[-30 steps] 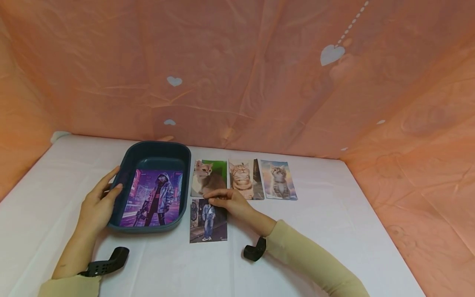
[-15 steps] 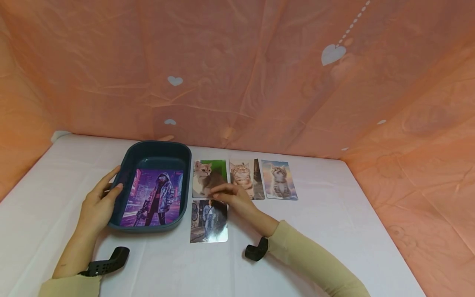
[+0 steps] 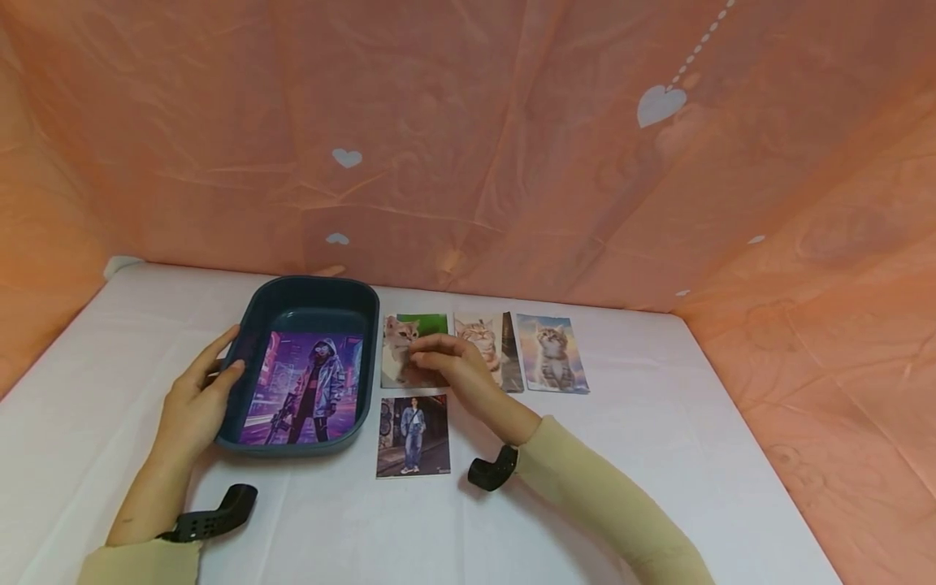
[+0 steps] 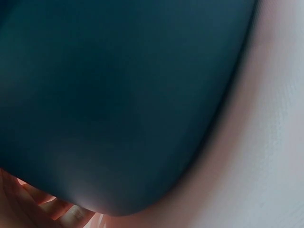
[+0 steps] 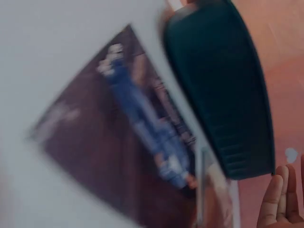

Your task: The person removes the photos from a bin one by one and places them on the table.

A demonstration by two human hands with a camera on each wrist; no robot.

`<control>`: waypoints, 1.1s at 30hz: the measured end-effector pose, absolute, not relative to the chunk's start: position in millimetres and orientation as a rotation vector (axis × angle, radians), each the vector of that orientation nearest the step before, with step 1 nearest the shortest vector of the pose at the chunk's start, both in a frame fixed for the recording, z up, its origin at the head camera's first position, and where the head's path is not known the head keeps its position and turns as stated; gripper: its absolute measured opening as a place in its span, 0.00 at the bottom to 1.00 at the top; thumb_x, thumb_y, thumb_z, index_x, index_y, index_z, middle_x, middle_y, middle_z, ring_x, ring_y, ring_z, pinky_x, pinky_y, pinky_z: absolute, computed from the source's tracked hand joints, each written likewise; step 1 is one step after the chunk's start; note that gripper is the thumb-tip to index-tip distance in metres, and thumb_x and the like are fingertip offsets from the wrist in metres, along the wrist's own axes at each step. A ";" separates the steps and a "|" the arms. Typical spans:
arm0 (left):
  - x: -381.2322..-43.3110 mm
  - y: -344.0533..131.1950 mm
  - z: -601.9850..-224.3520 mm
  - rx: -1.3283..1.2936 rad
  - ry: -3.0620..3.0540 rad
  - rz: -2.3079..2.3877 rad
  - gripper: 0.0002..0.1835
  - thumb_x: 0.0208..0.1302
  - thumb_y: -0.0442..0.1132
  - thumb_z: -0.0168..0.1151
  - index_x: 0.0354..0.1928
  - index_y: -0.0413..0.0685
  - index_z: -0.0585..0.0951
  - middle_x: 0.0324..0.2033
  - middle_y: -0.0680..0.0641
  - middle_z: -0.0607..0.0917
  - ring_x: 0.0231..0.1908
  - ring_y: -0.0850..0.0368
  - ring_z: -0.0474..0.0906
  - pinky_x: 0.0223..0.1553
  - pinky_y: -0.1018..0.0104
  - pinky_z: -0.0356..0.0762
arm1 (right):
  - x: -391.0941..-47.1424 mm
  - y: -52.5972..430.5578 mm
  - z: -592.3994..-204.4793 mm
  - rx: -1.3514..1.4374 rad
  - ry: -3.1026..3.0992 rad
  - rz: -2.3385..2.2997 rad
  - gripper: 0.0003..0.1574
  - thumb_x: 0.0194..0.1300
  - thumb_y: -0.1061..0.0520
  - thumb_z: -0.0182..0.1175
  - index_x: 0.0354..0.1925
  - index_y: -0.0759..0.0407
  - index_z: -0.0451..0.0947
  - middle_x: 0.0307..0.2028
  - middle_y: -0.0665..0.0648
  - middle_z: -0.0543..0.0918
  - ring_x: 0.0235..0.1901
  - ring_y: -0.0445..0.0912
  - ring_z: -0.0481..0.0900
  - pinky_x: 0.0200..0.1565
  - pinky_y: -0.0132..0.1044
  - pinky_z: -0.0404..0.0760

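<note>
Left hand: holds the tray's left side, thumb and index tips at the rim, well apart from the loose prints; left hand (image 3: 193,406).
Left fingers: curled against the outer wall, partly hidden beneath it in the left wrist view.
Tray: a dark teal, rounded-rectangular, smooth-walled tray (image 3: 314,315) on the white cloth-covered counter (image 3: 695,439); its long axis runs away from the person, far end leaning slightly right.
Print in tray: a glossy purple print of a hooded figure (image 3: 307,390), flat inside, toward the near end.
Street print: a dark rectangular paper print of a figure in blue denim (image 3: 413,439), just right of the tray's near end, upright to the person; nearer the right hand, it lies below the fingertips, toward the person.
Green-backed print: a paper print of a cat against green (image 3: 398,351), beyond the street print and beside the tray; its right part lies under the right fingertips, contact or hover unclear.
Right hand: reaches in from the right, pointing left; right hand (image 3: 468,370).
Right fingers: extended, thumb close to the index finger, a narrow gap at most; nothing visible held.
Middle print: a paper print of a tan cat (image 3: 483,329), partly behind the right hand.
Far-right print: a paper print of a grey kitten on pastel sky (image 3: 553,353), its far end tilted left.
</note>
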State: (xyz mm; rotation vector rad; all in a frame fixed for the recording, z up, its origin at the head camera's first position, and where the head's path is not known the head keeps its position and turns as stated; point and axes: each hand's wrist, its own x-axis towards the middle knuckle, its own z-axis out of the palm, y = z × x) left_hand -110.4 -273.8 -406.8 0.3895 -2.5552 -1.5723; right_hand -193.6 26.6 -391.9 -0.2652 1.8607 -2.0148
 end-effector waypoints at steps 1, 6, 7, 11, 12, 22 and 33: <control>-110.4 -273.9 -406.7 0.390 -2.556 -1.572 0.28 0.75 0.50 0.38 0.75 0.61 0.52 0.63 0.26 0.63 0.60 0.27 0.61 0.54 0.31 0.61 | -194.7 23.9 -389.3 -0.241 1.841 -2.024 0.15 0.62 0.65 0.58 0.47 0.69 0.79 0.39 0.60 0.84 0.36 0.47 0.85 0.51 0.50 0.79; -110.7 -274.3 -405.9 0.384 -2.558 -1.571 0.28 0.75 0.51 0.39 0.75 0.62 0.52 0.63 0.26 0.63 0.61 0.26 0.61 0.54 0.31 0.60 | -200.5 8.3 -377.9 -0.233 1.767 -2.073 0.13 0.62 0.65 0.58 0.45 0.65 0.81 0.42 0.57 0.84 0.32 0.43 0.82 0.42 0.38 0.80; -110.9 -274.3 -405.7 0.384 -2.556 -1.571 0.28 0.75 0.51 0.39 0.75 0.62 0.52 0.63 0.26 0.63 0.61 0.26 0.61 0.54 0.31 0.60 | -201.8 5.1 -376.0 -0.245 1.740 -2.087 0.13 0.62 0.66 0.57 0.46 0.67 0.80 0.41 0.56 0.84 0.30 0.42 0.81 0.40 0.37 0.79; -111.6 -274.3 -405.4 0.389 -2.551 -1.568 0.28 0.75 0.51 0.39 0.75 0.61 0.52 0.63 0.26 0.64 0.60 0.27 0.61 0.54 0.31 0.61 | -207.4 -7.3 -368.7 -0.300 1.656 -2.118 0.16 0.65 0.67 0.54 0.51 0.73 0.76 0.38 0.52 0.83 0.30 0.39 0.80 0.43 0.34 0.78; -111.7 -274.2 -405.3 0.393 -2.551 -1.567 0.28 0.75 0.51 0.39 0.75 0.61 0.53 0.63 0.26 0.64 0.60 0.27 0.61 0.54 0.31 0.61 | -208.8 -10.5 -366.8 -0.320 1.652 -2.117 0.18 0.66 0.67 0.54 0.53 0.75 0.74 0.37 0.51 0.83 0.31 0.40 0.81 0.45 0.35 0.78; -111.2 -273.5 -405.1 0.414 -2.544 -1.581 0.28 0.75 0.51 0.39 0.75 0.62 0.53 0.63 0.26 0.64 0.61 0.27 0.61 0.54 0.32 0.61 | -222.8 -45.4 -355.1 -0.400 1.644 -2.055 0.23 0.70 0.66 0.49 0.60 0.76 0.68 0.60 0.70 0.74 0.55 0.53 0.79 0.61 0.41 0.72; -109.8 -271.6 -403.6 0.427 -2.554 -1.590 0.28 0.76 0.50 0.39 0.75 0.63 0.52 0.64 0.26 0.63 0.62 0.28 0.61 0.56 0.32 0.60 | -232.4 -74.4 -359.8 -0.482 1.643 -2.037 0.23 0.73 0.66 0.45 0.62 0.76 0.67 0.63 0.73 0.68 0.62 0.62 0.70 0.60 0.39 0.73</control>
